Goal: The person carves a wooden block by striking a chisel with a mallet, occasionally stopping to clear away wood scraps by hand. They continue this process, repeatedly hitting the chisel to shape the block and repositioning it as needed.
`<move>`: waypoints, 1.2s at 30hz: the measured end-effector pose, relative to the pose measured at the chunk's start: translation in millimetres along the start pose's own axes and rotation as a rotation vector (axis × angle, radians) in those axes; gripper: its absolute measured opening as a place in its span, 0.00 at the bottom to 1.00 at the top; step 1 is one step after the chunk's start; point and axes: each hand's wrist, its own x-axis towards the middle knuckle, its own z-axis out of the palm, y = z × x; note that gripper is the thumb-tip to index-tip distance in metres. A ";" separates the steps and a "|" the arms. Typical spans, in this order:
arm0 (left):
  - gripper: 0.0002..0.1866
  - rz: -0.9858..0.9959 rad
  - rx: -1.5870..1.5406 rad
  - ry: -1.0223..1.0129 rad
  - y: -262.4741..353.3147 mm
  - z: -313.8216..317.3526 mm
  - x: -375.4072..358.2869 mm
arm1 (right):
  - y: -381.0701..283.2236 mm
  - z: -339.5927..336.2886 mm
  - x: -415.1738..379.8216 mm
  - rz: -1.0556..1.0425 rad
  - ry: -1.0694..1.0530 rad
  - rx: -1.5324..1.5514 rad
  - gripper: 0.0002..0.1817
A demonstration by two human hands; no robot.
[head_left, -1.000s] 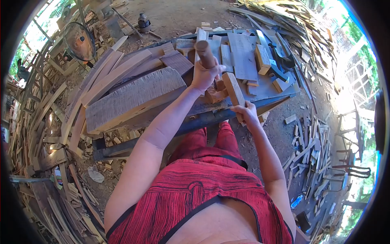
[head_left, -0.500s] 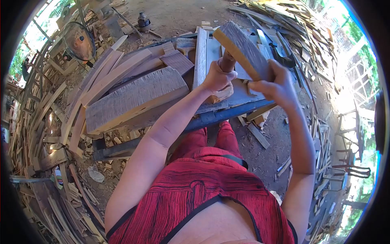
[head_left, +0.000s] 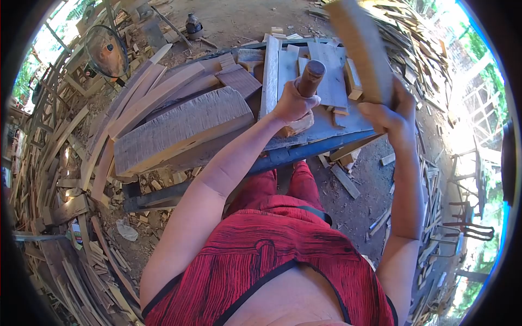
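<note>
My left hand (head_left: 296,103) is closed around the thick, round wooden handle of a chisel (head_left: 312,76), which stands upright with its worn top end facing me. The blade is hidden below my fist. Under the fist, a small pale wood block (head_left: 299,126) rests on the workbench (head_left: 348,122). To the right, my right hand (head_left: 389,111) grips the lower end of a thick wooden block (head_left: 361,49). That block is raised above the bench, apart from the handle and blurred by motion.
A large thick timber (head_left: 185,130) lies on the bench's left side, with long boards (head_left: 155,103) behind it. A thin grey board (head_left: 328,70) and small offcuts (head_left: 352,76) lie at the back right. Scrap wood (head_left: 424,38) is heaped around; a fan (head_left: 106,51) stands back left.
My right hand has swung the wooden block up and to the right, away from the top of the chisel handle. My left hand keeps its grip in nearly the same place.
</note>
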 end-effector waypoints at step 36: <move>0.11 0.049 -0.046 0.356 -10.3 3.7 6.3 | 166.1 41.2 -24.1 0.292 0.223 0.153 0.24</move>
